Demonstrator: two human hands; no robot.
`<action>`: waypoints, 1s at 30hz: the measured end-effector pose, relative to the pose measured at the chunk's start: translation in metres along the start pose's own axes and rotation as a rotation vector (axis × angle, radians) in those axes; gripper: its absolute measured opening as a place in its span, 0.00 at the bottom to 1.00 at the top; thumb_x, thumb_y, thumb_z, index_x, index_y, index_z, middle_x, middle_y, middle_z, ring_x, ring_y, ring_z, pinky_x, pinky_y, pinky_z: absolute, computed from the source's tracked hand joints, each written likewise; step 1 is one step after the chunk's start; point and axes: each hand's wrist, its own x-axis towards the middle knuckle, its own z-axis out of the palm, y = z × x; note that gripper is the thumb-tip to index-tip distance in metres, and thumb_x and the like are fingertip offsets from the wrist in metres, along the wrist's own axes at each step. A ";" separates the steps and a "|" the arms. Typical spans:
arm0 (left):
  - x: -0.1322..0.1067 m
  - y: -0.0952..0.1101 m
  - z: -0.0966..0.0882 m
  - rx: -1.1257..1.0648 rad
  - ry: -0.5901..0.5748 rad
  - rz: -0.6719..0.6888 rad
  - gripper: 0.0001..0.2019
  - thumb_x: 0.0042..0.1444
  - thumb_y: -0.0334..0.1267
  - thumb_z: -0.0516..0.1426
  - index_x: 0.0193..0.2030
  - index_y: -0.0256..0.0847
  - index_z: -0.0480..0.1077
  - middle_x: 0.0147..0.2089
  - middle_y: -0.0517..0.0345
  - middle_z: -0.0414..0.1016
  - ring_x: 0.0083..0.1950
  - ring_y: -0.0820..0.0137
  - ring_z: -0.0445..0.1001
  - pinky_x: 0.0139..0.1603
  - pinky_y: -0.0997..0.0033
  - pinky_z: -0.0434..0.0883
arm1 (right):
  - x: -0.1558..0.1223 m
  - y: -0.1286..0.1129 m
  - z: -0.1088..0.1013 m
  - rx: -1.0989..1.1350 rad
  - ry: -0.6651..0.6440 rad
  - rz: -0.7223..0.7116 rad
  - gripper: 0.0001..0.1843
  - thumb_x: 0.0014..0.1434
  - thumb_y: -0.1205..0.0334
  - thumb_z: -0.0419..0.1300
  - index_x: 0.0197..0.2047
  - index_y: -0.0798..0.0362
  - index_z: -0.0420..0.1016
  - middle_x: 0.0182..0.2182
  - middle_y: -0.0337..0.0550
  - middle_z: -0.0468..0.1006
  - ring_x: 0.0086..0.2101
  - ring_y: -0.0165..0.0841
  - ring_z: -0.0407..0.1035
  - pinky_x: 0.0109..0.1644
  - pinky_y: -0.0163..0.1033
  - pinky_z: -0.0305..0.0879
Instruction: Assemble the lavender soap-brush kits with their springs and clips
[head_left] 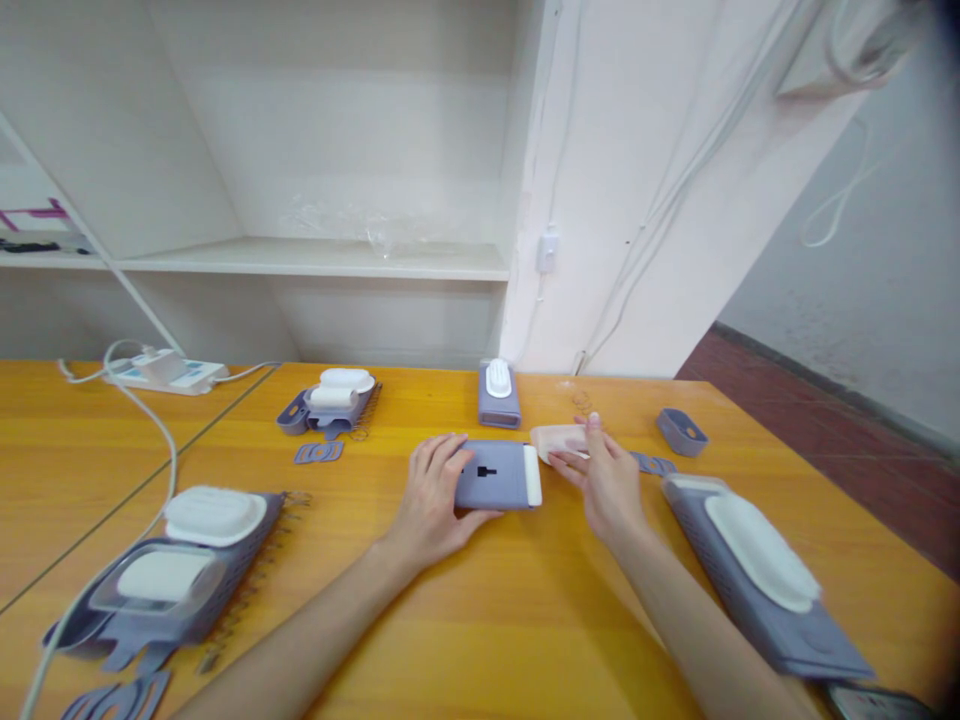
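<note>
My left hand (431, 490) is closed on a grey-purple plastic case (506, 478) lying low over the table in front of me. Its upper face has a small black cutout, and a white strip (532, 476) covers its right end. Between the thumb and fingers of my right hand (609, 480) is a translucent whitish plastic piece (553, 438), held just beyond the strip. Whether the piece touches the case I cannot tell. Beyond the case stands a grey-purple box with a white oval part (498, 382) on top.
Grey-purple parts with white rolls (166, 577) lie at left, near a coil spring (240, 605). On the right are a long grey-purple case (757, 585) and a small open cup (681, 432). A power strip (166, 374) trails a white cable. Shelving (337, 258) rises behind the wooden table (480, 620).
</note>
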 end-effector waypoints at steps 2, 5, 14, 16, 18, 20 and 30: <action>0.000 0.000 0.000 0.005 0.008 -0.016 0.33 0.47 0.48 0.63 0.56 0.44 0.55 0.58 0.43 0.63 0.59 0.52 0.61 0.57 0.44 0.59 | -0.002 0.007 0.002 0.011 -0.048 0.005 0.24 0.50 0.43 0.61 0.42 0.53 0.71 0.30 0.39 0.74 0.29 0.32 0.74 0.39 0.41 0.75; 0.000 -0.001 0.000 0.008 0.045 -0.073 0.32 0.47 0.47 0.63 0.56 0.44 0.54 0.58 0.43 0.62 0.59 0.53 0.61 0.57 0.45 0.60 | -0.006 0.016 0.006 -0.041 -0.129 0.014 0.22 0.48 0.47 0.64 0.41 0.54 0.72 0.35 0.42 0.76 0.34 0.34 0.74 0.40 0.41 0.75; 0.001 -0.004 0.001 0.011 0.050 -0.119 0.34 0.45 0.45 0.64 0.56 0.42 0.54 0.57 0.44 0.63 0.58 0.54 0.61 0.57 0.46 0.60 | -0.020 0.012 0.015 -0.308 -0.448 -0.055 0.31 0.51 0.52 0.61 0.57 0.50 0.64 0.35 0.39 0.76 0.36 0.35 0.71 0.38 0.37 0.68; 0.000 -0.003 0.000 -0.008 0.028 -0.099 0.33 0.46 0.45 0.64 0.56 0.43 0.54 0.57 0.44 0.63 0.58 0.53 0.61 0.57 0.45 0.61 | -0.023 0.014 0.016 -0.418 -0.463 -0.154 0.27 0.53 0.51 0.59 0.54 0.51 0.65 0.37 0.40 0.75 0.39 0.35 0.69 0.42 0.38 0.67; -0.001 -0.002 -0.001 -0.021 0.018 -0.073 0.33 0.46 0.46 0.63 0.56 0.43 0.54 0.57 0.44 0.63 0.58 0.53 0.61 0.57 0.45 0.61 | -0.026 0.019 0.016 -0.504 -0.443 -0.243 0.22 0.56 0.50 0.55 0.52 0.50 0.64 0.41 0.41 0.73 0.42 0.35 0.68 0.46 0.38 0.65; -0.001 -0.002 -0.001 -0.030 0.014 -0.044 0.32 0.47 0.47 0.63 0.56 0.42 0.55 0.57 0.44 0.63 0.58 0.54 0.61 0.58 0.46 0.61 | -0.029 0.024 0.015 -0.571 -0.404 -0.303 0.20 0.59 0.49 0.51 0.51 0.50 0.62 0.43 0.42 0.71 0.44 0.35 0.66 0.50 0.39 0.62; 0.000 -0.002 -0.001 -0.062 0.025 -0.034 0.33 0.46 0.47 0.63 0.56 0.41 0.55 0.57 0.43 0.64 0.59 0.54 0.60 0.58 0.47 0.61 | -0.024 0.026 0.013 -0.590 -0.342 -0.358 0.20 0.61 0.47 0.47 0.50 0.51 0.64 0.45 0.43 0.71 0.47 0.37 0.64 0.52 0.39 0.58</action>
